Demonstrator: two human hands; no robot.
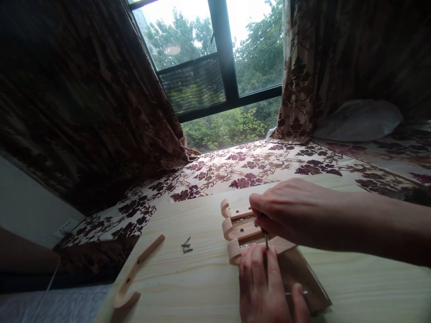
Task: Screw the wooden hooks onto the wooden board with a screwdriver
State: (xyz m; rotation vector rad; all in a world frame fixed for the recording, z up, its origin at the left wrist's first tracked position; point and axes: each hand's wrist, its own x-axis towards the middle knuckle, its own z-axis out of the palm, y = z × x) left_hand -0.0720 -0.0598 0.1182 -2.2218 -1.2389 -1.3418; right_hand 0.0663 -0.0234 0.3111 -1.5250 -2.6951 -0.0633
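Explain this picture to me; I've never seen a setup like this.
There is no machine here, only a person's two bare hands. The single picture comes from a camera worn on the head, looking forward and down.

The right hand grips what looks like a screwdriver, its thin metal shaft pointing down. The left hand rests by its tip, fingers against the nearest of three hook-shaped wooden pieces lying side by side. A flat brown item shows beside them.

All this is on a pale wooden board. To the left lie a few dark screws and a separate wooden hook. Beyond is a window.
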